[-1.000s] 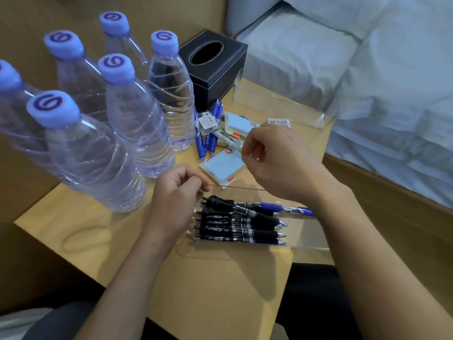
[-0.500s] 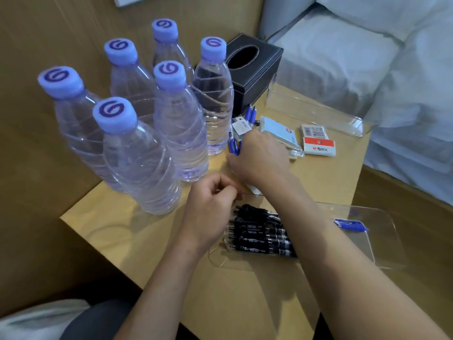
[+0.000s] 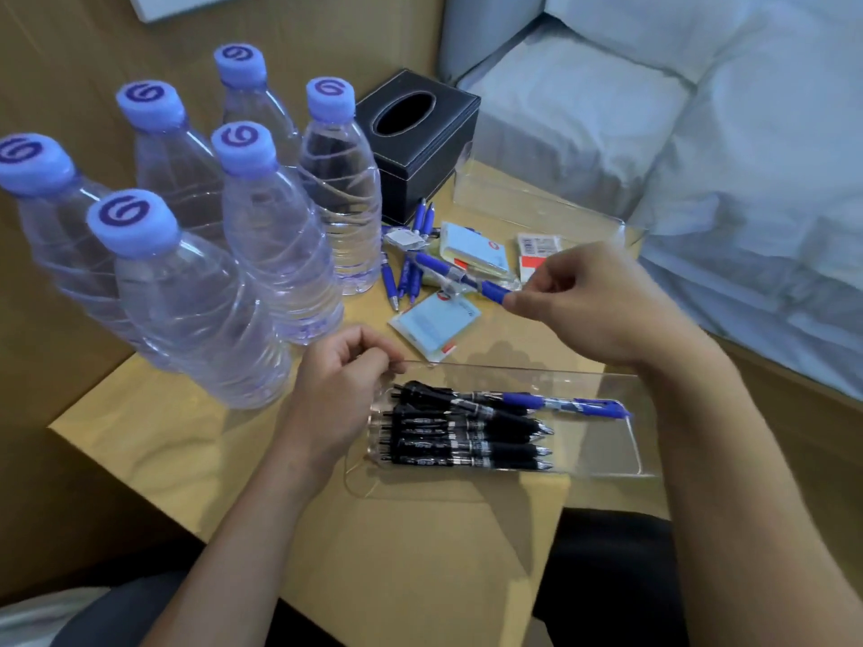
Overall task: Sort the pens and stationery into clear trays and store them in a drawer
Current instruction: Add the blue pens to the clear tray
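Note:
A clear tray (image 3: pixel 621 464) lies on the wooden table's near part with several black pens (image 3: pixel 467 441) and one blue pen (image 3: pixel 560 404) in it. My left hand (image 3: pixel 341 394) grips the tray's left far corner. My right hand (image 3: pixel 588 305) pinches a blue pen (image 3: pixel 460 275) by its grip end and holds it in the air above the stationery pile. Several more blue pens (image 3: pixel 408 268) lie by the bottles. Light blue sticky-note packs (image 3: pixel 436 326) and small red and white packets (image 3: pixel 537 247) lie on the table.
Several water bottles (image 3: pixel 275 235) with blue caps stand at the left. A black tissue box (image 3: pixel 420 142) sits behind the pens. A second clear tray (image 3: pixel 537 203) stands at the table's far right edge, next to a white bed (image 3: pixel 700 133).
My right hand reached left to the pen pile, took hold of a blue pen and has lifted it back to the right. The left hand stayed on the tray corner.

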`<state>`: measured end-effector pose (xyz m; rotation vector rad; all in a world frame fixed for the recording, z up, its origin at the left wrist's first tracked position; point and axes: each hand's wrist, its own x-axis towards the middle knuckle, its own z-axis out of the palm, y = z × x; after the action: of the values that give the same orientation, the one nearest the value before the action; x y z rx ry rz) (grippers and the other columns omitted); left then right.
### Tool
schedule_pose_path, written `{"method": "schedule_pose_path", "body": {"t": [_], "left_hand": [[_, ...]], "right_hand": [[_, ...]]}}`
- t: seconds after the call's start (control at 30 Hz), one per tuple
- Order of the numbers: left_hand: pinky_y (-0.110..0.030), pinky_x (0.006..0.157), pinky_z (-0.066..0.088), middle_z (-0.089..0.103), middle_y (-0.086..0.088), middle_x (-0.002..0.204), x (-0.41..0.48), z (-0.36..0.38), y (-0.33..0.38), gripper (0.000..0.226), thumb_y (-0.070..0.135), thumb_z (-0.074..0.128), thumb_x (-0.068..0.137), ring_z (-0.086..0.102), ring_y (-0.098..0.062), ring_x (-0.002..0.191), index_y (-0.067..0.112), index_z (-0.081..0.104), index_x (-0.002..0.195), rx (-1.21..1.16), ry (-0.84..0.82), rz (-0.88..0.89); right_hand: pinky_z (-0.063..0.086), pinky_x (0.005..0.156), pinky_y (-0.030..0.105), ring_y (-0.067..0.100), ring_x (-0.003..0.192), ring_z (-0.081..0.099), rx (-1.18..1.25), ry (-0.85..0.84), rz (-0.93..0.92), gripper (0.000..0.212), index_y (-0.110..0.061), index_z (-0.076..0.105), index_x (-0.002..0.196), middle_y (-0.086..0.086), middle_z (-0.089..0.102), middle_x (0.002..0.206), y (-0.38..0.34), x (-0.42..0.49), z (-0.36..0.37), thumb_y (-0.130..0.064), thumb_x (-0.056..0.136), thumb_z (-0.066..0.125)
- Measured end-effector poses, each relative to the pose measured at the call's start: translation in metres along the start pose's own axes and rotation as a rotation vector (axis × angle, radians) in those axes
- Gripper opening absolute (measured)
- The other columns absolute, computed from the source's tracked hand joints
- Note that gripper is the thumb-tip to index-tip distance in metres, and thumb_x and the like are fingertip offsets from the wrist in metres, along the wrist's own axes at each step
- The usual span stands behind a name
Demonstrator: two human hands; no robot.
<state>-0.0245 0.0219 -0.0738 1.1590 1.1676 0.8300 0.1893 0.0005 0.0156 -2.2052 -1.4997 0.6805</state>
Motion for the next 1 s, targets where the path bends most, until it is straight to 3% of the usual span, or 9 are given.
{"method": "schedule_pose_path", "body": {"t": [0.1,0.17,0.3,0.43,0.57,0.67,0.73,0.87,1.0], "left_hand": [[-0.028,0.052,0.035,0.065,-0.005,0.066,-0.002,0.003,0.001,0.020,0.009,0.051,0.076,0.048,-0.005,0.046,0.016,0.069,0.068,-0.009,0.014,0.015],[-0.028,0.050,0.034,0.064,-0.003,0.063,-0.003,0.003,0.000,0.022,0.001,0.049,0.082,0.047,-0.006,0.045,0.009,0.067,0.074,-0.010,0.026,0.023],[-0.023,0.046,0.030,0.063,-0.003,0.061,-0.001,0.003,-0.004,0.020,0.001,0.047,0.078,0.040,-0.015,0.045,0.005,0.066,0.077,-0.048,0.023,0.011],[-0.024,0.045,0.031,0.059,-0.008,0.058,-0.001,0.003,-0.004,0.019,-0.003,0.045,0.080,0.038,-0.016,0.043,-0.001,0.064,0.080,-0.058,0.026,0.017],[-0.025,0.046,0.033,0.059,-0.024,0.071,0.000,0.003,-0.003,0.021,-0.006,0.043,0.084,0.041,-0.014,0.043,-0.001,0.064,0.081,-0.052,0.023,0.013],[-0.024,0.044,0.035,0.060,-0.029,0.078,0.000,0.002,-0.002,0.021,-0.007,0.043,0.084,0.041,-0.012,0.042,-0.002,0.063,0.081,-0.049,0.019,0.017],[-0.023,0.043,0.036,0.060,-0.030,0.079,0.000,0.003,-0.002,0.021,-0.008,0.043,0.084,0.041,-0.012,0.042,-0.003,0.063,0.081,-0.044,0.023,0.019],[-0.023,0.044,0.037,0.062,-0.026,0.074,0.000,0.003,-0.003,0.022,-0.008,0.043,0.084,0.041,-0.012,0.042,-0.001,0.064,0.080,-0.043,0.033,0.018],[-0.025,0.046,0.036,0.064,-0.011,0.067,0.000,0.004,-0.004,0.023,-0.004,0.045,0.083,0.047,-0.008,0.044,0.004,0.065,0.077,-0.035,0.032,0.024]], "right_hand": [[0.048,0.079,0.034,0.016,0.087,0.061,-0.002,-0.036,-0.087,0.019,-0.021,0.073,0.075,-0.001,0.066,0.090,0.022,-0.018,-0.026,-0.038,0.081,0.079],[0.042,0.090,0.029,0.005,0.105,0.058,-0.007,-0.108,-0.132,0.013,-0.029,0.075,0.075,-0.013,0.064,0.107,0.036,-0.025,-0.037,-0.041,0.077,0.079],[0.039,0.108,0.037,0.000,0.119,0.054,-0.056,-0.281,-0.093,0.008,-0.037,0.076,0.076,-0.027,0.059,0.123,0.062,-0.036,-0.046,-0.044,0.074,0.080],[0.037,0.108,0.036,0.005,0.124,0.049,-0.151,-0.347,-0.050,0.006,-0.035,0.077,0.079,-0.025,0.054,0.134,0.075,-0.038,-0.047,-0.041,0.079,0.078],[0.036,0.100,0.031,0.009,0.125,0.048,-0.260,-0.329,0.028,0.004,-0.033,0.076,0.079,-0.017,0.052,0.140,0.079,-0.038,-0.043,-0.033,0.080,0.080],[0.038,0.102,0.033,0.012,0.127,0.048,-0.329,-0.301,0.089,0.008,-0.030,0.076,0.078,-0.009,0.055,0.139,0.078,-0.038,-0.038,-0.023,0.079,0.080],[0.039,0.102,0.036,0.016,0.123,0.051,-0.424,-0.285,0.108,0.007,-0.031,0.074,0.083,-0.007,0.060,0.132,0.072,-0.040,-0.035,-0.027,0.079,0.078],[0.037,0.111,0.045,0.018,0.116,0.053,-0.506,-0.194,0.069,0.009,-0.030,0.069,0.087,-0.006,0.062,0.122,0.054,-0.044,-0.029,-0.036,0.082,0.074],[0.046,0.099,0.040,0.018,0.111,0.057,-0.350,-0.069,-0.112,0.013,-0.030,0.066,0.085,-0.006,0.062,0.115,0.027,-0.042,-0.015,-0.042,0.087,0.068]]}}
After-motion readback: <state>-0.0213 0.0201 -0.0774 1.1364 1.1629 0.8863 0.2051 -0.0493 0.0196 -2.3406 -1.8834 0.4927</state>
